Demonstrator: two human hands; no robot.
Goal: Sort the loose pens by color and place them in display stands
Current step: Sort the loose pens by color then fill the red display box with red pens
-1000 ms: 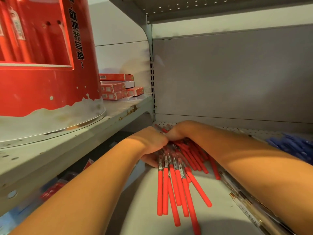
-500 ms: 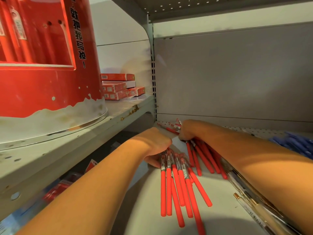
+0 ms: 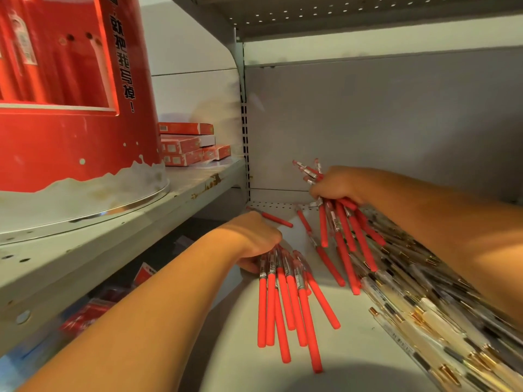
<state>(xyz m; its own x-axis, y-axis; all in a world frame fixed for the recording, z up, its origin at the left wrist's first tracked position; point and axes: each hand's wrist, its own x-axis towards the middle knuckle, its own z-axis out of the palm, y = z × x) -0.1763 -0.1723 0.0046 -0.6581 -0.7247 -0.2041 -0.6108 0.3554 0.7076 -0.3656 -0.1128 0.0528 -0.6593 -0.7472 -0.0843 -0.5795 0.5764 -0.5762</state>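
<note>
Grey shelf (image 3: 351,343), red pens (image 3: 263,312) lying front-to-back

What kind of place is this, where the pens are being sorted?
Most likely a stationery shop or store aisle: grey metal shelving with a slotted upright, a red pen display stand beside stacked red boxes, and heaps of loose red pens and clear pens.

Grey back panel (image 3: 368,123); slotted upright (image 3: 245,137); perforated shelf (image 3: 339,15) overhead; dim warm light.
</note>
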